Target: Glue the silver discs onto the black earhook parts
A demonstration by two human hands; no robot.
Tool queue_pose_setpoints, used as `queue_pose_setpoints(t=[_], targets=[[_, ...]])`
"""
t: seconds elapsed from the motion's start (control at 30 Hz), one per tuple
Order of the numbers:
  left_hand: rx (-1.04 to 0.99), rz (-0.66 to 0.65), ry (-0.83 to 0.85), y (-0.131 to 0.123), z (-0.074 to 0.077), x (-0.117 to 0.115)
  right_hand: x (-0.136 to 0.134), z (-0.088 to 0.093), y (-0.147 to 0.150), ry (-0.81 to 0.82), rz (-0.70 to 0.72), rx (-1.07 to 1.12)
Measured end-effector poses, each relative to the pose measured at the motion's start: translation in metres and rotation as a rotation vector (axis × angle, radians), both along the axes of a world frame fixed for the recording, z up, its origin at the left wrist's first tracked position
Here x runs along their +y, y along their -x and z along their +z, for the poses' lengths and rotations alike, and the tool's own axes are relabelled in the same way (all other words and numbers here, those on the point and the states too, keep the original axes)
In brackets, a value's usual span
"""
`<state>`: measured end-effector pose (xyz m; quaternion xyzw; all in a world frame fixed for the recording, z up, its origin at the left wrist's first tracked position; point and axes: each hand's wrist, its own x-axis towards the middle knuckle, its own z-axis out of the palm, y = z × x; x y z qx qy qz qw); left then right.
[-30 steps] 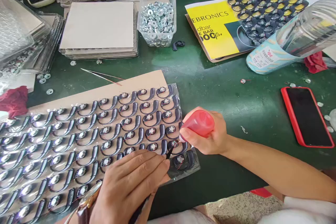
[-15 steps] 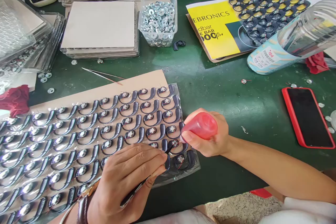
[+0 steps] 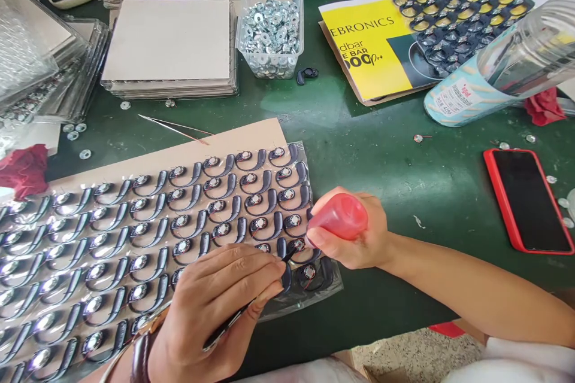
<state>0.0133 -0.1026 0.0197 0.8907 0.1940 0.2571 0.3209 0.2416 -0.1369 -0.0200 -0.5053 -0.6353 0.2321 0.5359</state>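
Note:
My right hand (image 3: 359,239) is closed around a small red squeeze bottle (image 3: 338,216), its nozzle pointing down-left at a dark ear-hook part with a round metal disc (image 3: 297,245). My left hand (image 3: 215,305) pinches black tweezers (image 3: 245,310), whose tip meets the same part. Both hands work at the lower right corner of a cardboard sheet (image 3: 188,152) covered with rows of such parts (image 3: 135,239) under clear film.
A clear tub of metal washers (image 3: 269,30) and a cardboard stack (image 3: 168,48) stand behind. Spare tweezers (image 3: 173,127) lie above the sheet. A red phone (image 3: 527,200), a lying bottle (image 3: 494,69) and a yellow box with more parts (image 3: 372,48) sit right.
My left hand has drawn back toward me and tilted, showing more of the tweezers. The red bottle's nozzle has dipped slightly toward the part. The view shifted a little.

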Motion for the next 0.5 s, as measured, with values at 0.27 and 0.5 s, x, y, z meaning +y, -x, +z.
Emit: queue_pose_setpoints(t=[0.27,0.5], targets=[[0.002,0.057,0.094,-0.003,0.0,0.004,-0.001,0.005,0.0,-0.06,0.057,0.084],[-0.006,-0.001,-0.076,0.003,-0.002,0.0,0.024,0.019,-0.009,0.218,0.078,0.226]])
